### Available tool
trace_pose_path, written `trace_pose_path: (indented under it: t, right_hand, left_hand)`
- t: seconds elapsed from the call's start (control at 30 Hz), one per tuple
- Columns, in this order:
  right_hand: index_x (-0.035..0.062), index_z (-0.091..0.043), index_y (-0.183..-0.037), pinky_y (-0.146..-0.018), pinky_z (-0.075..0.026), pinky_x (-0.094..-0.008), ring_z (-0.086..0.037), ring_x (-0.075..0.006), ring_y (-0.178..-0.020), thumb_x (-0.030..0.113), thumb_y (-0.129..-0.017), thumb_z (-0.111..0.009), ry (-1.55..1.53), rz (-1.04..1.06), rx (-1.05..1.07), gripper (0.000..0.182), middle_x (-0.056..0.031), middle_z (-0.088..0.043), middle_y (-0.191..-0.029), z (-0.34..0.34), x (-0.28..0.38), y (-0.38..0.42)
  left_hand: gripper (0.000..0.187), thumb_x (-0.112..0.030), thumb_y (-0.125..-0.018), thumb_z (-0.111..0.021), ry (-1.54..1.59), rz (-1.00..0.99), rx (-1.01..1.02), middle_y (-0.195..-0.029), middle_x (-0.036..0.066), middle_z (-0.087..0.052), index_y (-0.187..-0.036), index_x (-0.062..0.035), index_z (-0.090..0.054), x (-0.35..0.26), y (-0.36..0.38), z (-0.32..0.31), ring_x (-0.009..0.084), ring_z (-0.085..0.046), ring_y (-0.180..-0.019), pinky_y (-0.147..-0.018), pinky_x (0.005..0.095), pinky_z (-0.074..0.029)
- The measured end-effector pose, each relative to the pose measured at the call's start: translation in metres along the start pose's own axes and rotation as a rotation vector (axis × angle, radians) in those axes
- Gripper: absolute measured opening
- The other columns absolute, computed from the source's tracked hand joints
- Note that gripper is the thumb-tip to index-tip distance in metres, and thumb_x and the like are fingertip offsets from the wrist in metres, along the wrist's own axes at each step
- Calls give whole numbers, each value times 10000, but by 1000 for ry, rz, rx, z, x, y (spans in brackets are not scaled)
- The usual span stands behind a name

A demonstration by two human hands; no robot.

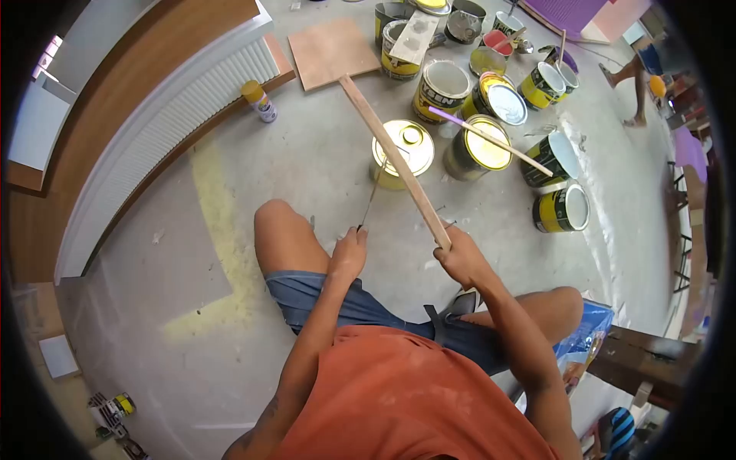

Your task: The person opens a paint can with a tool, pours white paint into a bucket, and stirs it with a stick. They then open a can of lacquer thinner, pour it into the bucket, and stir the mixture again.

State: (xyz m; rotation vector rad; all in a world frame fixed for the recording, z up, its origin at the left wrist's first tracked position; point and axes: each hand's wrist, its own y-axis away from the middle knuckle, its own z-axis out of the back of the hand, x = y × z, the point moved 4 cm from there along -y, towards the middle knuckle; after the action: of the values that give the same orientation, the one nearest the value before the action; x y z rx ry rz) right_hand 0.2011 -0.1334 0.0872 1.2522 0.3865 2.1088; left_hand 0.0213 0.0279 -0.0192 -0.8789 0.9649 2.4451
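While the left hand (350, 253) closes round a thin tool (371, 201), the right hand (461, 257) clasping a wooden stick (395, 159), paint cans (445, 90) ahead.

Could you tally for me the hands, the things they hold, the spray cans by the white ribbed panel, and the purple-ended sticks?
Hands, left hand and right hand: 2
Held wooden strip: 1
Held thin tool: 1
Spray can: 1
Purple-ended stick: 1
Total: 6

Grey floor (153, 261): paint cans (561, 209), square board (330, 52), spray can (261, 103), yellow paint marks (215, 222)
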Motion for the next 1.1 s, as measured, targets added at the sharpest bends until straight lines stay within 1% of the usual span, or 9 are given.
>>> trace_pose_path:
  t: [0.2,0.37,0.5,0.57,0.7,0.87,0.97,1.0,1.1]
  right_hand:
    - [-4,-536,-1242,-865,-467,-432,-563,-410,-910,79,-766,-566,-206,156,-151,484,-238,-588,-968,-1,7,10]
    - [6,-530,-1196,-854,-465,-433,-556,-415,-893,44,-760,-560,-188,625,-423,439,-226,-578,-952,9,22,24]
    - [4,-541,-1175,-848,-469,-446,-573,-428,-921,65,-763,-572,-83,398,-353,417,-240,-586,-964,-3,6,9]
    - [4,-553,-1198,-862,-466,-457,-575,-442,-962,87,-766,-589,-15,30,-127,441,-247,-600,-996,-14,-12,-4]
    - [15,-556,-1254,-868,-464,-459,-570,-443,-982,102,-770,-598,-117,7,-80,494,-250,-613,-1028,-10,-3,9]
    - [9,-558,-1195,-842,-455,-479,-558,-446,-974,79,-766,-577,-352,721,-523,435,-262,-592,-1033,3,24,21]
    - [3,-538,-1224,-882,-448,-479,-552,-452,-985,69,-769,-569,-48,484,-347,461,-253,-586,-1060,-5,-6,5]
    - [9,-505,-1302,-926,-442,-467,-548,-460,-1010,69,-772,-568,-55,231,-236,537,-252,-589,-1084,-9,-7,-1]
    - [15,-484,-1332,-936,-443,-456,-543,-466,-1019,67,-770,-560,4,130,-178,570,-261,-583,-1079,-6,0,0]
  left_hand:
    - [515,-459,-1027,-369,-25,5,-37,-1038,357,-631,-1111,9,-568,-3,12,1,545,-578,-1016,-892,583,-452]
    - [516,-456,-1030,-366,-82,-1,-33,-1042,359,-628,-1120,9,-572,3,7,-3,546,-575,-1017,-889,585,-453]
    - [528,-460,-1030,-362,-70,0,-36,-1056,358,-625,-1146,11,-573,2,7,0,550,-570,-1017,-895,585,-450]
    - [536,-460,-1029,-365,-27,-41,-39,-1065,361,-621,-1160,16,-575,4,6,0,552,-566,-1020,-895,584,-448]
    - [521,-453,-1028,-374,-43,-10,-41,-1047,359,-624,-1130,15,-579,6,5,-1,552,-567,-1012,-884,588,-444]
    - [505,-452,-1027,-380,-11,-23,-35,-1017,356,-631,-1082,9,-578,5,3,-1,559,-565,-1002,-876,596,-439]
    - [509,-456,-1027,-378,-36,-9,-25,-1028,357,-630,-1089,7,-580,3,4,1,557,-564,-1009,-884,591,-440]
    - [509,-456,-1027,-378,-44,-16,-24,-1028,357,-630,-1089,7,-580,5,4,1,557,-564,-1009,-884,591,-440]
    - [515,-461,-1027,-374,-29,-50,-60,-1036,353,-631,-1089,5,-583,2,3,3,552,-565,-1015,-889,589,-437]
